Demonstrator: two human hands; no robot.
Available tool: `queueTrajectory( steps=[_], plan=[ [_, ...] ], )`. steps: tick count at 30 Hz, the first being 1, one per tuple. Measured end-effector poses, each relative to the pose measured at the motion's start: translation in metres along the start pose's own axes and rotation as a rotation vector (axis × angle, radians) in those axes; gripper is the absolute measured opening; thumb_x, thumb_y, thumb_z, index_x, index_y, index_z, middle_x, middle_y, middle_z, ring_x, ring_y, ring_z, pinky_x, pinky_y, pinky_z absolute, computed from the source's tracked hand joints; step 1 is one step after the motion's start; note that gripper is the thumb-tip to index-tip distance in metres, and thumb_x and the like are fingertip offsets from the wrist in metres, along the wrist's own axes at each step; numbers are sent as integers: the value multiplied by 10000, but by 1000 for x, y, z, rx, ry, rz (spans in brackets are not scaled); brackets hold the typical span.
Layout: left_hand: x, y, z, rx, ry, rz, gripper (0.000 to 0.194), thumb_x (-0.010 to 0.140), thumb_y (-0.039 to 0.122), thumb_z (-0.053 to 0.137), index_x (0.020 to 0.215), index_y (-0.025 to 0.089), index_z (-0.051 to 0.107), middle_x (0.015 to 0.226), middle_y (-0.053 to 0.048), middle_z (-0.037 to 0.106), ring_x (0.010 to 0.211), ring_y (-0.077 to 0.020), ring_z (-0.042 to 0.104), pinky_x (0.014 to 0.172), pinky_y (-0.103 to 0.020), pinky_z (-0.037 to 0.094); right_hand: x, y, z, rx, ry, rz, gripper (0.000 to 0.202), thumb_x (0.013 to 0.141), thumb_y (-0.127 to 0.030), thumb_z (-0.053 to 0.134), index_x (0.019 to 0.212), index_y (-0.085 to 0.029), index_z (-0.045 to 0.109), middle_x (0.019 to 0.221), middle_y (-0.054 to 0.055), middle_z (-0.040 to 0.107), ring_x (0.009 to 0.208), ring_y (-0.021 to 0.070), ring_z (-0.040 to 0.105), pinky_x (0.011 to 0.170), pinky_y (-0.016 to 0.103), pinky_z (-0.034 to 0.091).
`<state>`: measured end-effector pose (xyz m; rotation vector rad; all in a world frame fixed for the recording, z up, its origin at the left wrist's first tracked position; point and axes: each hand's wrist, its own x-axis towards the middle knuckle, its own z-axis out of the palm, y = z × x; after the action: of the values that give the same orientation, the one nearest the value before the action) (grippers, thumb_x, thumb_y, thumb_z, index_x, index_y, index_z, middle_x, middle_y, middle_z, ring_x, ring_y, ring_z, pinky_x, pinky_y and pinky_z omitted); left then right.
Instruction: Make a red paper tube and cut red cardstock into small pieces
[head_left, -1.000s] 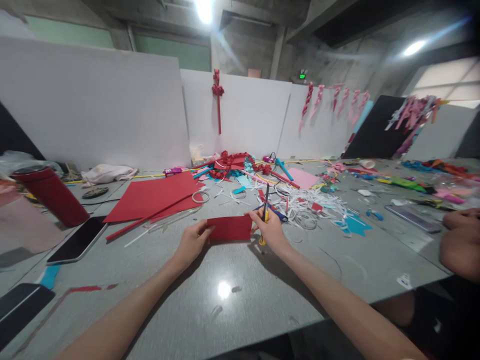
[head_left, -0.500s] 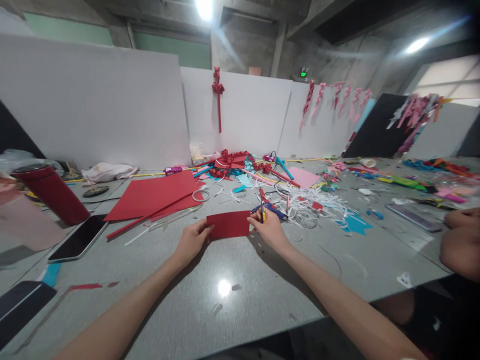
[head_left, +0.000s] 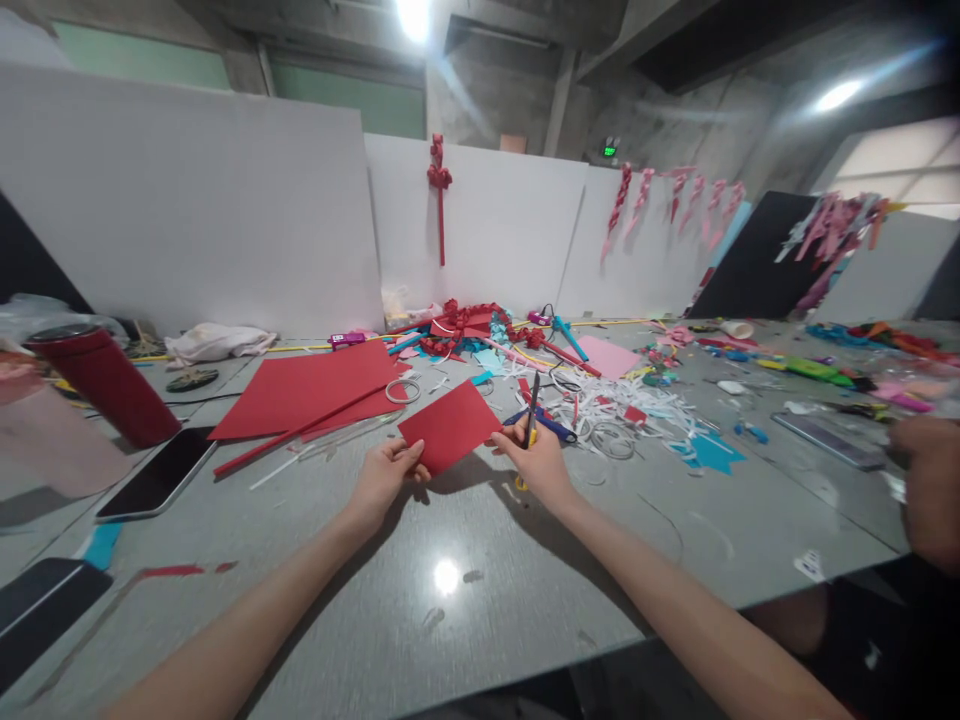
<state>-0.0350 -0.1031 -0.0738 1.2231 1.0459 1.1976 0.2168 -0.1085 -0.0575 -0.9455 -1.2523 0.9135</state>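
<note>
A small red sheet of paper [head_left: 451, 428] is held above the table, tilted with one corner pointing away from me. My left hand [head_left: 388, 475] is closed on its lower left edge, thumb on top and fingers beneath. At the right corner of the sheet, the fingertips of my right hand [head_left: 531, 453] touch or pinch the paper. That hand also grips scissors [head_left: 533, 405], dark blades pointing up and yellow handles partly hidden in the palm. Just behind the right hand lies a blue glue gun [head_left: 553, 428], partly covered by it.
Large red sheets [head_left: 300, 385] with a thin red stick [head_left: 300, 432] across them lie left. Beyond are paper scraps [head_left: 622, 400] and a wire coil [head_left: 403, 391]. A red tumbler [head_left: 112, 385] and phone [head_left: 157, 475] stand and lie left. Another person's hand [head_left: 934, 490] is at right.
The small red sheet has turned from a level strip-like view to a tilted diamond, showing more of its face. The scissors now point more upright. The other person's hand has shifted.
</note>
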Motion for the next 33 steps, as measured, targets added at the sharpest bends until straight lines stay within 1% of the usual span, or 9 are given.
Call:
queueTrajectory(
  steps=[3,8,14,18,21,24,28,31,33],
  plan=[
    [-1,-4,3,-60,-17,-41,441,803,564,795,862,154,643,664,-65,733,568,-147,634,562,-255,499,-4,-4,4,32,55,-31,538,774,-504,854,771,-252,378,848,47,749,858,257,781,787,419,670],
    [-4,-7,9,-99,-65,-66,482,810,574,801,952,131,675,693,-79,748,570,-153,646,563,-263,510,-5,-9,5,2,162,-65,549,759,-512,859,746,-250,377,801,33,730,796,230,765,801,421,675],
    [-7,-10,14,-91,-75,-72,481,817,574,797,958,128,685,683,-88,754,610,-167,684,604,-264,516,-6,-11,6,-24,222,-118,535,782,-495,845,730,-253,371,793,16,704,775,202,730,830,418,659],
    [-9,-12,17,-51,-69,-49,457,833,566,781,947,134,684,679,-84,754,584,-167,668,592,-273,502,-10,-12,7,-142,258,-191,484,840,-480,793,734,-263,373,851,40,736,847,225,732,865,414,621],
    [-9,-12,19,-22,-67,-44,453,827,567,781,930,138,680,660,-80,749,568,-166,658,583,-272,488,-16,-12,5,-304,242,-292,402,901,-424,733,734,-268,403,921,66,767,938,254,745,904,419,588],
    [-8,-14,19,-10,-79,-44,454,822,579,776,893,143,670,649,-78,745,555,-162,649,574,-266,471,-23,-12,4,-447,119,-421,320,942,-321,680,717,-275,457,990,85,791,966,269,760,896,432,595],
    [-6,-16,20,-25,-124,-31,468,794,595,782,862,145,673,660,-79,745,546,-170,652,562,-274,463,-27,-15,5,-508,-191,-641,190,937,-159,605,790,-279,602,1172,92,782,1159,278,728,1020,493,582],
    [-7,-16,21,-57,-169,-26,478,789,584,788,924,136,692,666,-69,740,563,-177,664,593,-285,480,-27,-16,8,-590,-439,-834,230,913,-65,546,944,-252,676,1254,101,759,1313,265,650,1129,519,526],
    [-7,-17,21,-92,-191,-29,481,786,567,798,964,133,694,678,-60,737,574,-169,663,607,-278,486,-26,-14,10,-663,-534,-942,285,918,-32,512,1035,-229,683,1274,116,750,1356,251,616,1154,510,511]
  ],
)
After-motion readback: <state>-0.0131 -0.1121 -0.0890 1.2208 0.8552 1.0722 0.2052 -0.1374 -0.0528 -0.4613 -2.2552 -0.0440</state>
